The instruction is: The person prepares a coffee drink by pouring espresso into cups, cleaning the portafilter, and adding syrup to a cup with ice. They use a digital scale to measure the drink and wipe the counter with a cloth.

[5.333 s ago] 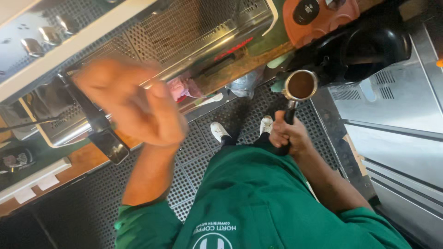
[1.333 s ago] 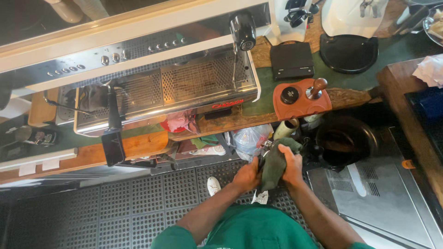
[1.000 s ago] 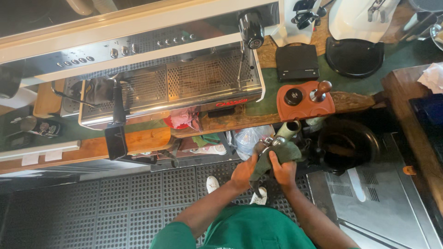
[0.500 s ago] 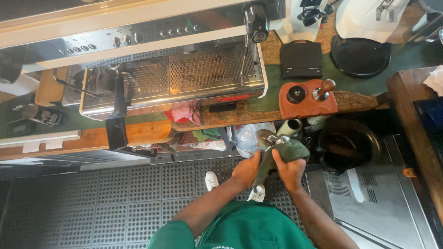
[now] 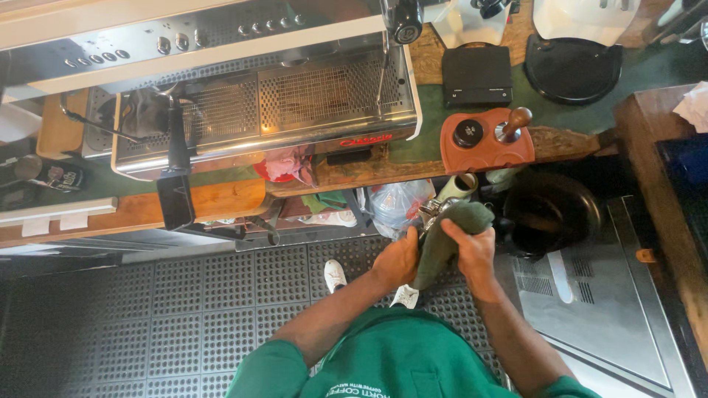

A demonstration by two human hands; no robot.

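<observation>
My left hand (image 5: 397, 259) is closed around the handle end of a metal portafilter (image 5: 429, 212), in front of my green shirt. My right hand (image 5: 473, 248) presses a dark green cloth (image 5: 441, 243) over the portafilter's head, so the basket is hidden. Only a bit of bright metal shows at the cloth's upper left. Both hands are just left of a round black bin (image 5: 549, 214) set under the counter edge.
A steel espresso machine (image 5: 265, 96) with a grated drip tray stands ahead. A brown tamping mat (image 5: 483, 147) carries a tamper (image 5: 510, 124). A black scale (image 5: 476, 74), a plastic bag (image 5: 398, 203), a steel counter (image 5: 597, 295) and black rubber floor matting (image 5: 147, 317) surround me.
Five seconds ago my right hand held the uncovered portafilter, with grounds in it, beside the bin. Now the green cloth wraps its head, and both hands have shifted slightly on it over the last second.
</observation>
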